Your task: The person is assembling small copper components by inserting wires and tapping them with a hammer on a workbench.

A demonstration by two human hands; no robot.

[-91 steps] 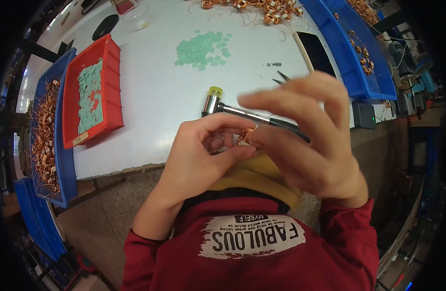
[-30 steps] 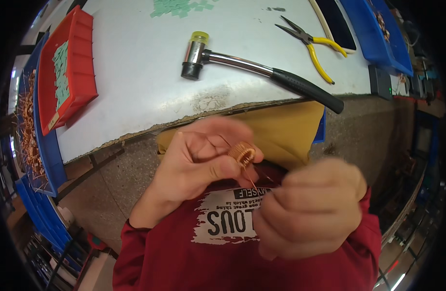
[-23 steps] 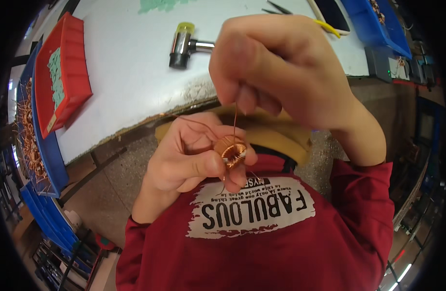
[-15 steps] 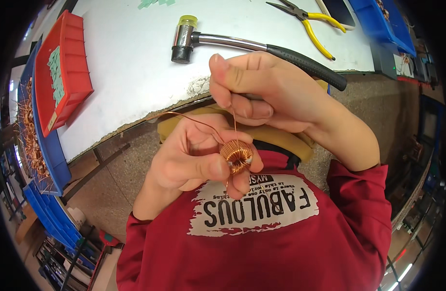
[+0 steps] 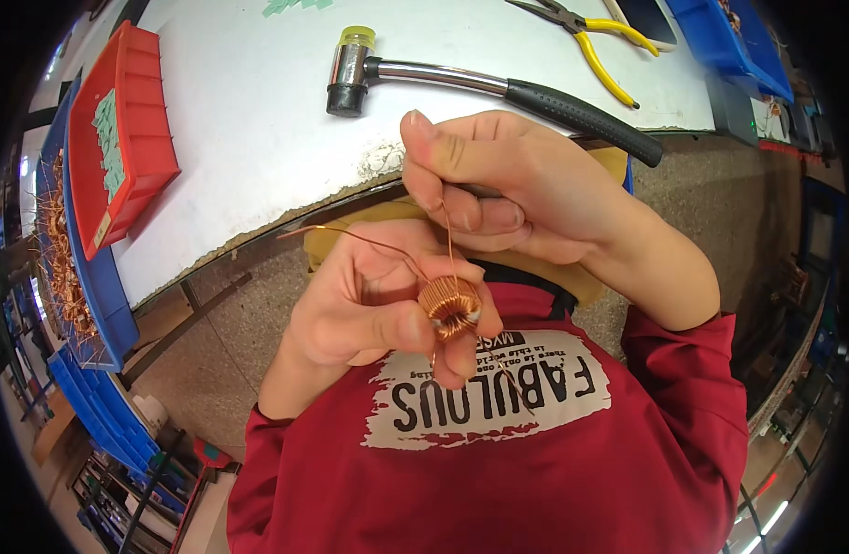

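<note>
My left hand [image 5: 369, 309] pinches a small copper-wound ring coil [image 5: 449, 308] between thumb and fingers, close above my red shirt. My right hand [image 5: 507, 189] sits just above it, fingers closed on a thin copper wire [image 5: 447, 242] that runs straight up from the coil. A second loose wire end [image 5: 350, 237] sticks out to the left over my left hand. Both hands hover in front of the table edge, below the mallet.
On the white table [image 5: 230, 120] lie a metal mallet with a black grip [image 5: 461, 78] and yellow-handled pliers [image 5: 595, 37]. A red bin with green pieces [image 5: 120, 138] and a blue bin of copper coils [image 5: 64, 258] stand at the left. More blue bins [image 5: 734, 37] sit at the right.
My right hand swung from below the coil up over it, drawing the wire upward, and now holds it taut above the coil. The left hand keeps holding the coil.
</note>
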